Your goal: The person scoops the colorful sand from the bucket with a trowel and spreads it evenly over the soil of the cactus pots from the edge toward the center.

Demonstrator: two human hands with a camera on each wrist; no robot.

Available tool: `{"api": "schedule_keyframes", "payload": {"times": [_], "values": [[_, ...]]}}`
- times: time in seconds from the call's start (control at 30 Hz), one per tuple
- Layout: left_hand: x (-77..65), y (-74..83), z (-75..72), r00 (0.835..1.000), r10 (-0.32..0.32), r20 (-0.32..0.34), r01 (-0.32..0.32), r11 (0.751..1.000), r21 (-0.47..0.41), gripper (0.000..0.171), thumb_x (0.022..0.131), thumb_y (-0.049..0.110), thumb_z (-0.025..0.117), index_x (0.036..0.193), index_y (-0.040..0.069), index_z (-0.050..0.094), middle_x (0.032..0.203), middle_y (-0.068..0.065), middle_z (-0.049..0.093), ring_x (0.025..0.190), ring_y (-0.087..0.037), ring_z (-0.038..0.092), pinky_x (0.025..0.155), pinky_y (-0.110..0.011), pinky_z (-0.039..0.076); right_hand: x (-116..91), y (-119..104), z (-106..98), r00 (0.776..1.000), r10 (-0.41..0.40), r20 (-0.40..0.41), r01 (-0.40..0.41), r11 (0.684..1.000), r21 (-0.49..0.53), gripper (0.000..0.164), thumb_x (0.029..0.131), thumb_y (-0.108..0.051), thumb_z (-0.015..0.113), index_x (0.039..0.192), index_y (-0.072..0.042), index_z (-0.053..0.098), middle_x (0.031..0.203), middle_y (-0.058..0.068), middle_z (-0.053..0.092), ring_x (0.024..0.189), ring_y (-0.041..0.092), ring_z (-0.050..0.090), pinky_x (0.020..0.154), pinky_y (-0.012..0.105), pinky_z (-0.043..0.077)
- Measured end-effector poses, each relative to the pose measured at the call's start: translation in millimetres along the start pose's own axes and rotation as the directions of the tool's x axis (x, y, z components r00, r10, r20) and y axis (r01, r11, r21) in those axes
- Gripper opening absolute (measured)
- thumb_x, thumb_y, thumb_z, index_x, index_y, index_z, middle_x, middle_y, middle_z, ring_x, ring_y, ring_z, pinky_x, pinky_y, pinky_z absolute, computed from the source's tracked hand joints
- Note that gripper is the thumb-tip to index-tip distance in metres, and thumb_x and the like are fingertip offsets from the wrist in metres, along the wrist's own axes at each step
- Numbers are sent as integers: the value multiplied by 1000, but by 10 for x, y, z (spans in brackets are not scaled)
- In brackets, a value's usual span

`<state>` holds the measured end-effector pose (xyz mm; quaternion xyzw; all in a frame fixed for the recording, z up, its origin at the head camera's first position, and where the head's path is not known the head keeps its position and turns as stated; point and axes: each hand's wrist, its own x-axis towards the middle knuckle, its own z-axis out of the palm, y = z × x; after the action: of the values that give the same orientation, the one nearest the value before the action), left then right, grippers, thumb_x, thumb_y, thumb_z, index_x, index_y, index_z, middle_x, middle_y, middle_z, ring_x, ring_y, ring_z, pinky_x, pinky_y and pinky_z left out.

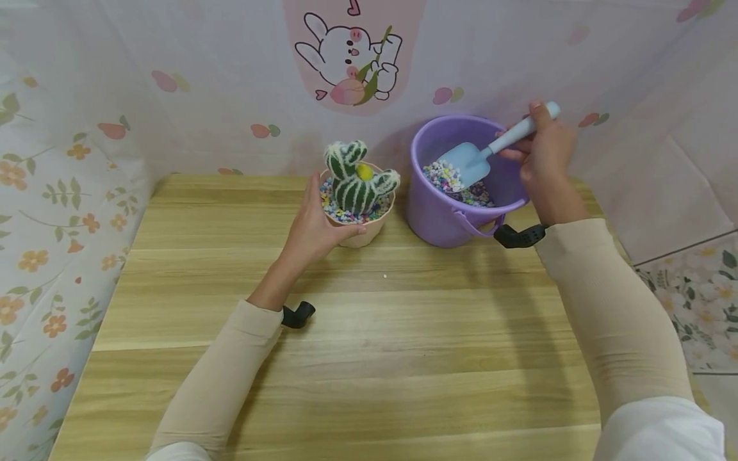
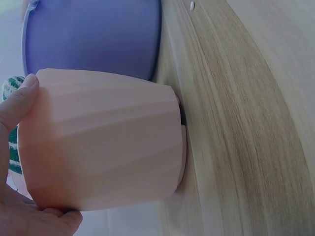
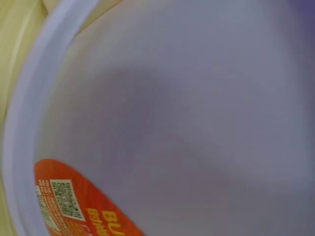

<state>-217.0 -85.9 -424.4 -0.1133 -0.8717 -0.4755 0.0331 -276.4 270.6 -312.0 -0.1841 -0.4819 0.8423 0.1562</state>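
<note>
A pink pot (image 1: 360, 234) (image 2: 103, 142) holds a green striped cactus (image 1: 357, 178) set in coloured pebbles, and stands on the wooden table (image 1: 369, 358). My left hand (image 1: 314, 224) (image 2: 19, 162) grips the pot's side, thumb on the rim. To its right stands a purple bucket (image 1: 444, 218) (image 2: 93, 37) (image 3: 177, 118) with coloured pebbles (image 1: 455, 182) inside. My right hand (image 1: 542, 150) holds a light blue scoop (image 1: 478, 157) by its handle, blade down among the pebbles in the bucket. The right wrist view shows only the bucket wall and an orange label (image 3: 78, 206).
A patterned cloth (image 1: 75, 160) hangs behind and to the left of the table. One stray pebble (image 1: 384, 276) (image 2: 192, 6) lies on the wood in front of the pot. The table's right edge drops to a floral floor (image 1: 697, 301).
</note>
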Motion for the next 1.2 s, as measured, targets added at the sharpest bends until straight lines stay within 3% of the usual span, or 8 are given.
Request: {"api": "schedule_keyframes", "payload": {"times": [0.17,0.27,0.37,0.4,0.6,0.77,0.97,1.2], "values": [[-6,19,-9,1000,-11,-3,11,1000,8,125,65,48,88,155,16,8,158,-11,22,142,-31,28,112,-52,30,8,-74,-7,997,41,-63,-39,998,42,25,89,-22,72,103,-4,61,68,18,68,67,34,72,46,44,54],[-15,32,-4,1000,-25,-8,25,1000,16,126,65,49,87,156,15,7,158,-11,21,142,-31,28,112,-52,31,8,-93,-14,995,46,-90,-40,997,66,42,89,-23,72,127,-19,53,72,17,69,71,34,72,51,45,56],[-24,38,13,1000,-13,-29,13,1000,16,124,64,47,88,155,15,11,156,-11,25,141,-30,31,111,-51,32,-7,-105,-20,994,45,-99,-34,994,103,52,90,-22,71,135,-27,45,74,17,69,74,35,72,56,45,56],[-27,37,20,999,-3,-40,4,1000,12,122,63,46,89,154,15,13,154,-11,28,140,-29,33,110,-50,33,-15,-108,-21,994,42,-98,-30,993,115,51,90,-22,71,134,-28,45,74,17,68,73,35,72,57,45,56],[-40,43,45,997,14,-73,-15,1000,-11,119,62,45,90,151,16,18,146,-8,34,133,-27,40,106,-50,38,-68,-147,-13,993,70,-100,-51,981,185,23,91,-21,70,107,-10,58,72,17,66,71,36,72,62,47,57],[7,15,-34,1000,-8,14,8,1000,-2,132,61,54,88,156,19,3,156,-10,16,138,-32,32,109,-54,34,-114,-171,-19,989,105,-99,-82,974,211,22,91,-21,70,107,-10,59,75,17,65,74,36,72,65,48,57],[116,-103,-126,991,74,110,-68,996,-58,134,61,46,90,156,26,-3,159,-6,12,143,-29,25,112,-54,28,-183,-182,-35,985,147,-90,-122,964,236,24,90,-21,71,109,-12,59,75,17,64,70,37,71,64,50,56],[98,-147,-92,995,46,83,-38,995,-97,134,59,48,91,157,24,3,159,-3,18,142,-27,27,113,-52,27,-241,-111,-8,984,165,-70,-143,959,243,21,89,-17,72,105,-10,61,69,19,62,69,39,71,57,52,55]]}}
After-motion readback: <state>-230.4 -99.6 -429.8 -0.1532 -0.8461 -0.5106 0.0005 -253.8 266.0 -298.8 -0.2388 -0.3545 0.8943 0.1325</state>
